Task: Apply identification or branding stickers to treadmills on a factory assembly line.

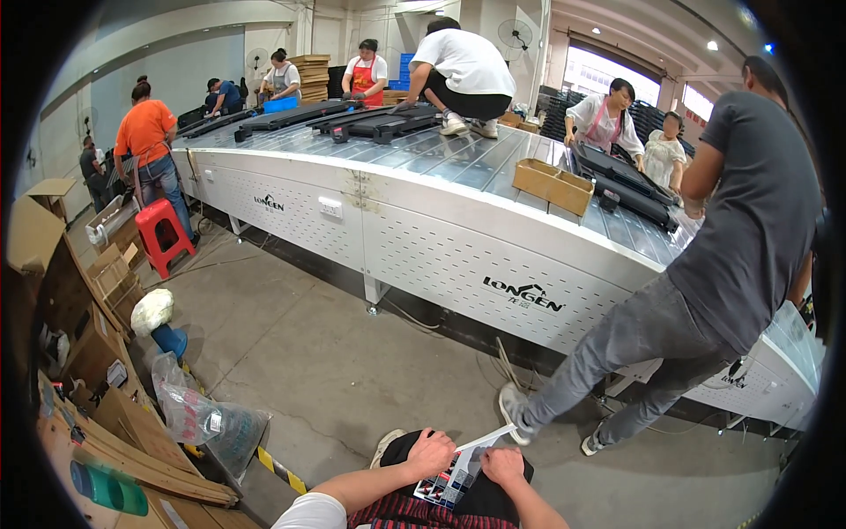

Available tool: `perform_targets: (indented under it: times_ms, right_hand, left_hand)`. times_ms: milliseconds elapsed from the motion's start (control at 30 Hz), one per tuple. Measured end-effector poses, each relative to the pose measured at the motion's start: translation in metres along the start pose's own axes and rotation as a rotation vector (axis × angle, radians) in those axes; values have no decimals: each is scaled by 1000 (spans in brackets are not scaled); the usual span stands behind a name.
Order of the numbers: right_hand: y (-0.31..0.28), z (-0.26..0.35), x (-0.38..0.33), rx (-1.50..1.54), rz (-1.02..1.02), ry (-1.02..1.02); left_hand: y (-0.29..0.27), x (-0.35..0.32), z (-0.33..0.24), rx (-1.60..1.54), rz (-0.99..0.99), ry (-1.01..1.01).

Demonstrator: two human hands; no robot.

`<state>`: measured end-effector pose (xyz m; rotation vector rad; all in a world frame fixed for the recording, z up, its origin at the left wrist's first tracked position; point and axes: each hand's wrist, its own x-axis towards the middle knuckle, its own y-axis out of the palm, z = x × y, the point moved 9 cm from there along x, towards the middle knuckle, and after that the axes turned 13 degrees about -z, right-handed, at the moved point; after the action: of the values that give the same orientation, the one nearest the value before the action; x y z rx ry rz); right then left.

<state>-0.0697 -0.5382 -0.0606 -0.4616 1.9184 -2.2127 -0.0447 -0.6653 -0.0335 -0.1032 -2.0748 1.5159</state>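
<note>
My left hand [430, 452], closed, pinches the near end of a narrow white strip [490, 437] that sticks out up and to the right. Across from it my right hand [502, 465] is closed at the upper right edge of a printed sheet [438, 490], which looks like a sheet of labels with dark, red and pale patches. The sheet rests over my lap, on dark trousers and a red and black striped cloth [401, 510]. Whether strip and sheet are joined is too small to make out.
A long white conveyor table [423, 238] crosses ahead, carrying black frames [626, 172] and a cardboard box [552, 185]. Several people work around it; one crouches on top. A person in grey [740, 203] stands close at right. Left are a red stool [165, 236], plastic bags [207, 414] and cartons.
</note>
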Motion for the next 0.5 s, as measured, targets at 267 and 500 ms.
perform_targets:
  times_ms: [267, 500]
  right_hand:
    - [-3, 2, 0, -1, -27, -13]
    - [-3, 2, 0, -5, -18, -12]
  left_hand:
    - [-1, 0, -1, -9, -14, 7]
    - [0, 0, 0, 7, -21, 19]
